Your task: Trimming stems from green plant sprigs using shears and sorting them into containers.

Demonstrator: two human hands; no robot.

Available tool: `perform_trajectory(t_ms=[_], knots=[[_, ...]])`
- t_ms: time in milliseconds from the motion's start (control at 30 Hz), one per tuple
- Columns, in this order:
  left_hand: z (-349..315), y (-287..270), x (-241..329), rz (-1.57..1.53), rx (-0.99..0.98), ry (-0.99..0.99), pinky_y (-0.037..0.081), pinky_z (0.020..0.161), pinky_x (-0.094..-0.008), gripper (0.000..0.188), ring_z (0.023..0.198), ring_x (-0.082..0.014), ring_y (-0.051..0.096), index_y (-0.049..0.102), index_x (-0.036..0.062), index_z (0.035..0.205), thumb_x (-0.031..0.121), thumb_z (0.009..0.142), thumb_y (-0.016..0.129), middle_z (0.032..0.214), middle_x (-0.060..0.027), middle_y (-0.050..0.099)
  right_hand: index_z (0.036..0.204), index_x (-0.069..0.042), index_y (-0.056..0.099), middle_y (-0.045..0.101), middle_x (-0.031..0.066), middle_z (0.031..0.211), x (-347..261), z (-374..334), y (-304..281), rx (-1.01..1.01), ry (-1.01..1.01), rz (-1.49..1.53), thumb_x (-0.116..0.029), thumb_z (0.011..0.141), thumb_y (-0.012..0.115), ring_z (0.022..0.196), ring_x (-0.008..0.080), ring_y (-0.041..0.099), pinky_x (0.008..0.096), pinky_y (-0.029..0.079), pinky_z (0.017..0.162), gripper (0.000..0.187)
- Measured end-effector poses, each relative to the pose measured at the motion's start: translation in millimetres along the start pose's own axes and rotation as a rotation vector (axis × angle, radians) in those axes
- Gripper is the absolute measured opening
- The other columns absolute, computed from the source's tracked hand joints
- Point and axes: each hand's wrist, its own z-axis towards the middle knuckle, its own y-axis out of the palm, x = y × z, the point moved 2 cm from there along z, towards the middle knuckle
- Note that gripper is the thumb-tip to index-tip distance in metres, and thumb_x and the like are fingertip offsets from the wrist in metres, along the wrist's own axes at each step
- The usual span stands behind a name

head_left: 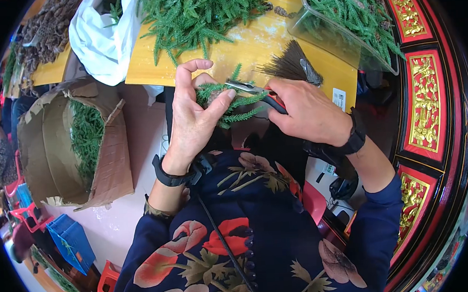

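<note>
My left hand (195, 108) pinches a green artificial pine sprig (240, 116) between thumb and fingers, with its index finger bent up. A brownish pine cone shows partly behind the thumb, in the middle of the sprig. In my right hand (311, 110) is a pair of pliers (255, 89) with dark and red handles. Their metal jaws point left and reach the sprig just above my left thumb; whether they grip a wire there I cannot tell. Beyond my right hand a bundle of thin brown wires (292, 63) lies on the yellow table (250, 52).
A heap of green pine sprigs (200, 15) covers the table's far side. At the far right stands a clear plastic bin (340, 48) of sprigs and cones. A white bag (99, 42) hangs at the left, above an open cardboard box (49, 150). Carved red-and-gold panels (425, 104) line the right.
</note>
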Motion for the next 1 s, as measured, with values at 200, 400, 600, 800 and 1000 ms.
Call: perform_trajectory(t_ms=[200,400,600,800,1000], knots=[[0,2,2,0.052,-0.027,0.017,0.043,0.069,-0.0203,0.051,0.072,-0.0067,0.052,0.042,0.0054,0.122,0.002,0.08,0.07,0.079,0.0002,0.053,0.087,0.003,0.058,0.061,0.0234,0.078,-2,-2,-1,0.067,-0.006,-0.016,-0.014,0.076,0.06,0.078,0.0428,0.06,0.0471,0.047,0.069,0.02],[0,-2,-6,-0.021,-0.162,-0.088,0.045,0.071,-0.0207,0.036,0.077,-0.0066,0.055,0.053,0.0009,0.114,0.003,0.082,0.07,0.086,-0.0002,0.059,0.079,0.002,0.06,0.061,0.0233,0.074,0,-6,4,0.102,0.071,-0.005,-0.013,0.073,0.062,0.075,0.042,0.061,0.0488,0.047,0.067,0.017],[-4,-3,-8,-0.128,-0.349,-0.247,0.047,0.074,-0.0197,0.027,0.084,-0.0059,0.058,0.057,-0.0016,0.111,0.005,0.086,0.067,0.095,-0.0013,0.063,0.083,0.001,0.061,0.063,0.0215,0.075,2,-13,9,0.101,0.063,-0.069,-0.015,0.073,0.062,0.072,0.0403,0.062,0.0494,0.048,0.066,0.019],[-3,7,-14,-0.163,-0.26,-0.076,0.048,0.082,-0.0247,0.054,0.104,-0.0139,0.055,0.048,0.001,0.127,0.012,0.081,0.074,0.116,-0.0076,0.057,0.087,0.001,0.063,0.063,0.0225,0.075,6,-24,-8,0.171,0.103,-0.068,-0.014,0.076,0.061,0.073,0.0398,0.062,0.0451,0.049,0.065,0.019],[-1,4,-5,-0.159,-0.08,0.014,0.047,0.092,-0.0297,0.075,0.121,-0.0229,0.048,0.032,0.0035,0.14,0.014,0.08,0.075,0.136,-0.012,0.044,0.093,-0.002,0.065,0.06,0.0051,0.066,47,-31,-87,0.554,0.071,0.188,-0.016,0.084,0.059,0.056,0.0162,0.057,0.0299,0.045,0.053,0.018]])
